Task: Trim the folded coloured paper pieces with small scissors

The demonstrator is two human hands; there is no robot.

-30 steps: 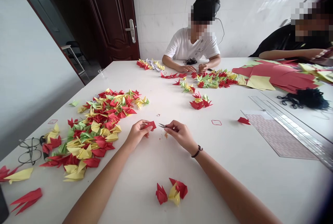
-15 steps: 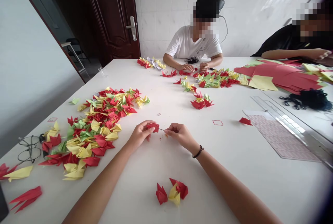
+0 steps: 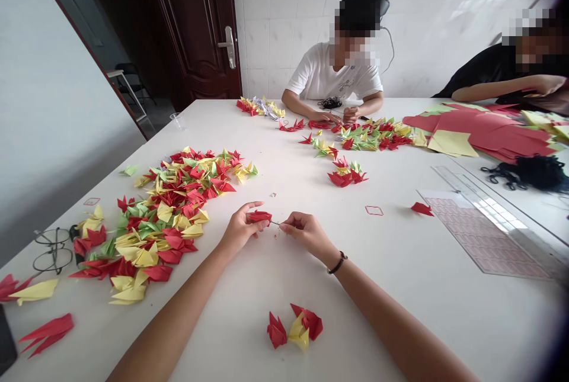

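Between the fingers and thumb of my left hand (image 3: 240,231) is a small red folded paper crane (image 3: 260,216), held just above the white table. My right hand (image 3: 306,235), a dark bracelet on its wrist, pinches a thin metal rod (image 3: 275,224). The rod's far end meets the crane; whether its tip is inside the paper I cannot tell. Tiny crumbs lie on the table below. Nearer to me, between my forearms, sit two red paper cranes and a yellow paper crane (image 3: 299,333).
Left of my arm spreads a pile of red, yellow and green cranes (image 3: 178,204), with eyeglasses (image 3: 53,252) beside it. To the right lie a gridded sheet (image 3: 480,237), a clear ruler (image 3: 493,210) and black cord (image 3: 533,172). Two people sit across the table, near coloured paper (image 3: 480,127).
The red crane has turned in my left hand and now looks narrower, with my left fingers shifted around it. My right hand keeps its pinch on the rod. The view has shifted slightly.
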